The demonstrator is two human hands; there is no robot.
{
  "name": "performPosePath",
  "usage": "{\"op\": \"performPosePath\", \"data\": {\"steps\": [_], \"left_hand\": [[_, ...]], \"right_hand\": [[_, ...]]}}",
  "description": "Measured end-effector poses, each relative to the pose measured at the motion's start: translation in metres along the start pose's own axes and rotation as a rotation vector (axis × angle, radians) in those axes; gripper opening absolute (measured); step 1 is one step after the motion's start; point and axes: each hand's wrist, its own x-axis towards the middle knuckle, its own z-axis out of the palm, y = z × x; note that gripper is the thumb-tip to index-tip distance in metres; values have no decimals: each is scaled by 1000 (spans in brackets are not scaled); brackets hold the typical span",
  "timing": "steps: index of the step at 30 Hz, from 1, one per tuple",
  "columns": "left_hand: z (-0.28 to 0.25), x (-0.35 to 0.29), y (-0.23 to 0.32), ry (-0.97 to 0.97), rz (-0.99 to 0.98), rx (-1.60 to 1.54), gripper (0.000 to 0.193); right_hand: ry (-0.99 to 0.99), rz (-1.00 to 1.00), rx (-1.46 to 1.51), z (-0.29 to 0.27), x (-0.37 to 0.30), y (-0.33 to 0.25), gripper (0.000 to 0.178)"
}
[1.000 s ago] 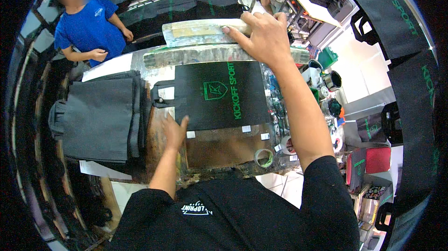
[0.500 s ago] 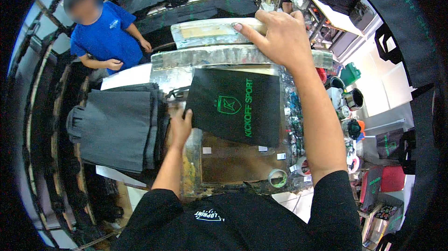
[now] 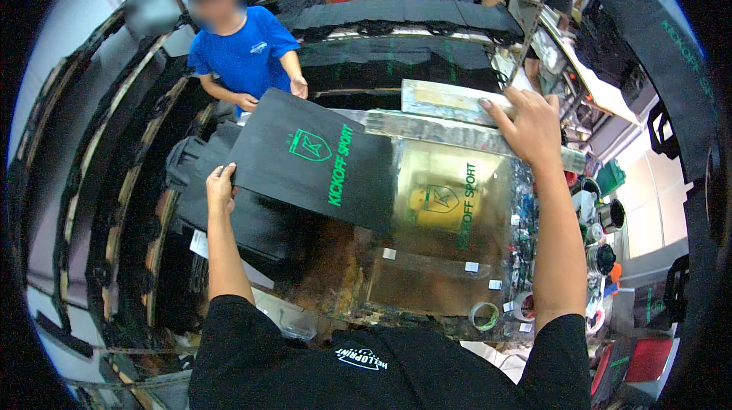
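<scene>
My left hand pinches the left edge of a flat black fabric bag printed with a green crest and lettering. The bag slants over a stack of black bags, its right end over the print board. To the right, my right hand is closed on the raised screen-printing frame, near a pale, stained squeegee resting along it. Below lies a glossy brown print board, which bears a matching crest and lettering and several small white tabs.
Behind the stack stands a person in a blue shirt. Shelves of black bags curve around the far side and left. A tape roll lies on the board's near right; open ink cans and a green container stand farther right.
My left hand has drawn the printed bag leftward off the board, toward the stack, exposing the board's printed mark. My right hand stays on the raised frame. The view has shifted left.
</scene>
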Motion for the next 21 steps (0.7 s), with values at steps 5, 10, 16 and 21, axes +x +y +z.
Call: {"op": "performPosePath", "data": {"steps": [5, 10, 16, 21], "left_hand": [[-75, 16, -75, 359, 13, 232, 35], [-20, -81, -91, 454, 486, 538, 79], [-63, -156, -88, -179, 777, 1310, 91], [-65, -147, -114, -238, 638, 1376, 77]], "right_hand": [[-38, -1, 14, 0, -1, -14, 54], [-73, 18, -55, -8, -14, -8, 51], [-35, 5, -6, 2, -13, -13, 49], [-53, -3, 2, -1, -7, -14, 48]]}}
